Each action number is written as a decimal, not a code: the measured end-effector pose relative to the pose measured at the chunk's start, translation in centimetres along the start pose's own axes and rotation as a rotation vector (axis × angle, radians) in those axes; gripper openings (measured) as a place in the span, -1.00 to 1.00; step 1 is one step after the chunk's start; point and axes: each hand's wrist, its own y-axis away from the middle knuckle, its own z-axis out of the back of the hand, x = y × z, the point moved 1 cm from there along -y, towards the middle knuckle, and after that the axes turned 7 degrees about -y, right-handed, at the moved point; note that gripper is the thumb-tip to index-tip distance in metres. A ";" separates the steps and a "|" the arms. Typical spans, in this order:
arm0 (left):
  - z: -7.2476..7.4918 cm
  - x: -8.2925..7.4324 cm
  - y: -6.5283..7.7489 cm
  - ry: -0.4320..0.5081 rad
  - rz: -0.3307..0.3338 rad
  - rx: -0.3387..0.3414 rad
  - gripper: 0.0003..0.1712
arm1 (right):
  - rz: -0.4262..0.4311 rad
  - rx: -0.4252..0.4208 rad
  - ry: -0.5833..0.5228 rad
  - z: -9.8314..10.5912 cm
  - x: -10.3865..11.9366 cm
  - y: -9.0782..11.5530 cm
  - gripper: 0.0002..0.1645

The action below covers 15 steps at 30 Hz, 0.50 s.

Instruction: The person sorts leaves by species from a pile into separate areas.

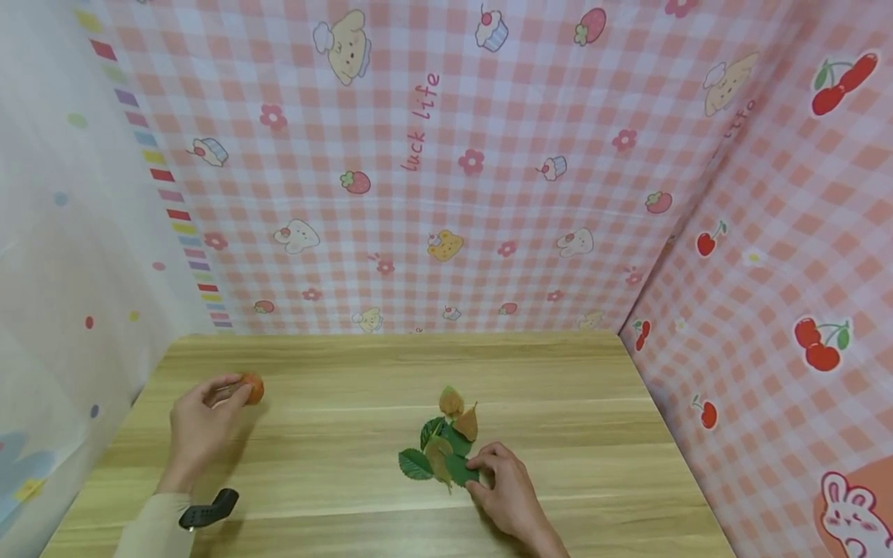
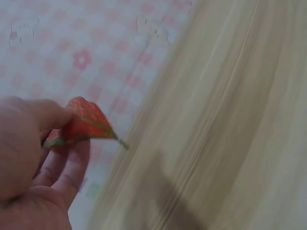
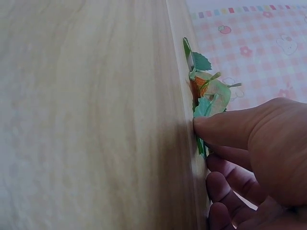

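Note:
My left hand (image 1: 198,430) pinches an orange-red leaf (image 2: 91,122) between thumb and fingers, over the left part of the table. Its thin stem points away from the hand in the left wrist view. My right hand (image 1: 508,492) pinches a green leaf (image 1: 460,470) at the near right side of a small leaf cluster. That cluster has a serrated green leaf (image 1: 415,464) at its left. A brownish leaf (image 1: 439,457) lies in its middle, and two orange-brown leaves, one the upper leaf (image 1: 451,401), are at its far end. The leaves overlap one another.
A light wood-grain table (image 1: 335,403) spans the space under both hands. Pink checked cloth (image 1: 418,209) hangs behind it, with another patterned cloth (image 1: 760,271) on the right and a white dotted cloth (image 1: 70,256) on the left. A black band (image 1: 209,510) is at the left wrist.

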 end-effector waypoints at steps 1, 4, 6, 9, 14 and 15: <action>0.2 0.2 -0.2 -0.015 -0.009 0.014 -0.59 | 0.000 0.000 0.002 0.0 0.0 0.0 -0.79; 0.7 0.7 -0.9 -0.058 -0.048 0.059 -0.55 | 0.000 -0.001 -0.002 0.0 0.0 0.0 -0.79; 1.0 1.1 -1.3 -0.102 -0.094 0.081 -0.52 | -0.004 0.000 -0.005 -0.1 -0.1 0.0 -0.78; 1.3 1.6 -1.7 -0.183 -0.162 0.091 -0.45 | 0.006 0.003 -0.009 -0.1 0.0 0.1 -0.78; 1.1 2.7 -2.5 -0.218 -0.185 0.093 -0.34 | 0.013 -0.001 -0.035 0.0 0.2 0.2 -0.79; 0.9 3.0 -2.6 -0.212 -0.182 0.094 -0.33 | 0.014 -0.002 -0.037 0.0 0.2 0.2 -0.79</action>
